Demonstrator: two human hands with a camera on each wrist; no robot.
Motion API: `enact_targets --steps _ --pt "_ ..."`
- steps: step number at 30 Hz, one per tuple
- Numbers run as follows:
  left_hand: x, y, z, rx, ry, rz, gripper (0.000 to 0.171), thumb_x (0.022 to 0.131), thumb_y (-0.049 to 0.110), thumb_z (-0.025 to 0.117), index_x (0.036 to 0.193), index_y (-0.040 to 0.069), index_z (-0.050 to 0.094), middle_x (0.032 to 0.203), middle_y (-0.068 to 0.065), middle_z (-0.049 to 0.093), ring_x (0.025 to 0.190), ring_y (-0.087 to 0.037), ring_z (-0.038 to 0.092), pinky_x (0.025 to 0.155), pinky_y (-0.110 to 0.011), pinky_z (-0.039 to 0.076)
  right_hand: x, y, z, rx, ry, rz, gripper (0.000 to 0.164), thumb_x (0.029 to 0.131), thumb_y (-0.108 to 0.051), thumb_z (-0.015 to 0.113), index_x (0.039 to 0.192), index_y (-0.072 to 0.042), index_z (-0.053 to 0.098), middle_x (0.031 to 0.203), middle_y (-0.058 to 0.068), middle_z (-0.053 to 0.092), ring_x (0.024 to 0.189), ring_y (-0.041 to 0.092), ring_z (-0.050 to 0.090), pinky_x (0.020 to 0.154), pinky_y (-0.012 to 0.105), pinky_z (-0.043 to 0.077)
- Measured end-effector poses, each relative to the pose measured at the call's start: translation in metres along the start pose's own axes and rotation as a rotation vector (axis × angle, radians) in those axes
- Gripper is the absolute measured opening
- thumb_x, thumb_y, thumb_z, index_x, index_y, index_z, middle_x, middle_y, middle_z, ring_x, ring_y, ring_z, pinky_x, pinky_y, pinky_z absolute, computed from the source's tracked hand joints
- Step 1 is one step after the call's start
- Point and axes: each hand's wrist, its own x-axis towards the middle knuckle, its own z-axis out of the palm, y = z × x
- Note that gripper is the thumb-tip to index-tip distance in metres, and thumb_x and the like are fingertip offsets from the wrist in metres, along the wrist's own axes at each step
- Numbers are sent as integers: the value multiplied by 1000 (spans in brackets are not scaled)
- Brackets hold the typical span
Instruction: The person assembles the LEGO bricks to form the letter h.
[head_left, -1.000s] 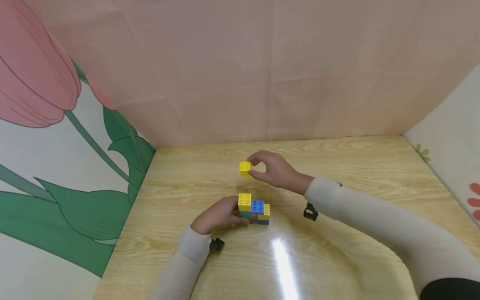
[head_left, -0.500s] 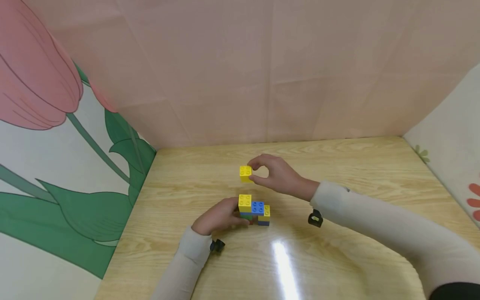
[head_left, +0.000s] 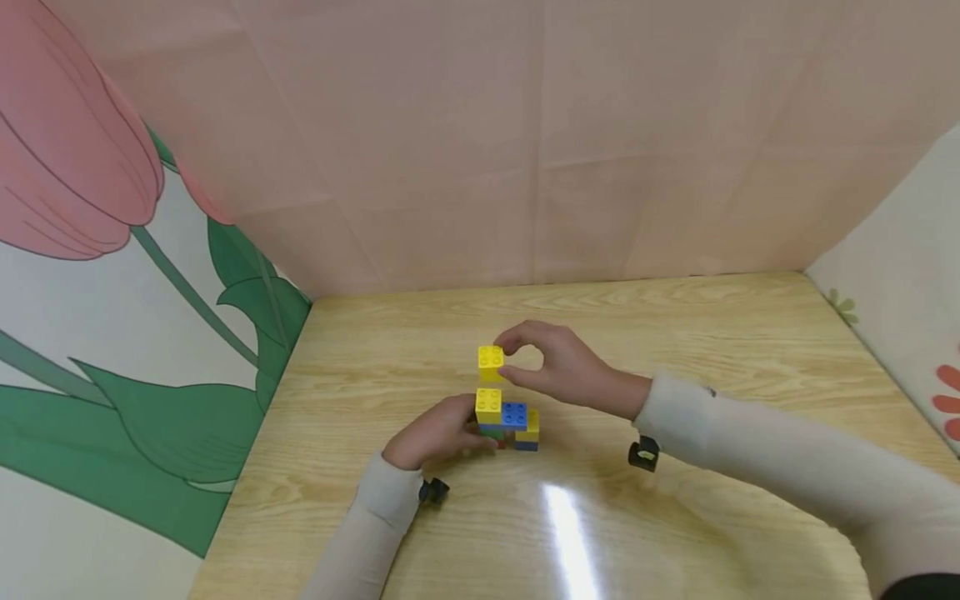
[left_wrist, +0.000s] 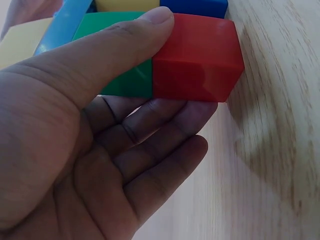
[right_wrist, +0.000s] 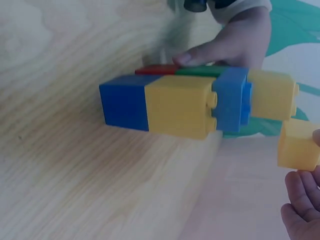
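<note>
A small stack of toy building bricks stands on the table. Its left column has a red brick (left_wrist: 200, 57) at the bottom, then a green brick (left_wrist: 130, 75). Bridging across is a blue brick (head_left: 515, 414), with a yellow brick (head_left: 489, 405) on its left end. The right column is a dark blue brick (right_wrist: 125, 102) under another yellow brick (right_wrist: 180, 105). My left hand (head_left: 442, 433) grips the red and green column between thumb and fingers. Between thumb and fingertips, my right hand (head_left: 558, 362) pinches a loose yellow brick (head_left: 491, 363), held above and behind the stack.
The wood-grain table (head_left: 675, 333) reaches back to a pink cloth wall (head_left: 525, 167). A panel with a painted tulip (head_left: 67, 133) stands at the left, and a pale panel (head_left: 900, 292) at the right. Glare from a light lies on the table in front of the stack.
My right hand has come nearer, bringing the loose yellow brick closer to the top of the stack. My left hand and the stack have stayed in place.
</note>
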Motion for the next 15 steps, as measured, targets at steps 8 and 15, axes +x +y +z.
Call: enact_targets --steps 8,15 --pt "1 -1 0 -3 -17 -1 51 86 22 76 131 31 55 121 18 61 112 -3 57 97 -30 46 -8 -13 0 17 3 -20 34 88 -36 73 118 -23 64 107 -13 63 97 4 60 87 36 51" --pt "1 -3 0 5 -15 -6 50 86 23 76 130 33 56 121 19 61 112 -2 57 98 -31 46 -12 -17 -1 18 21 -43 34 89 -35 72 119 -22 64 107 -10 64 97 5 59 86 35 51"
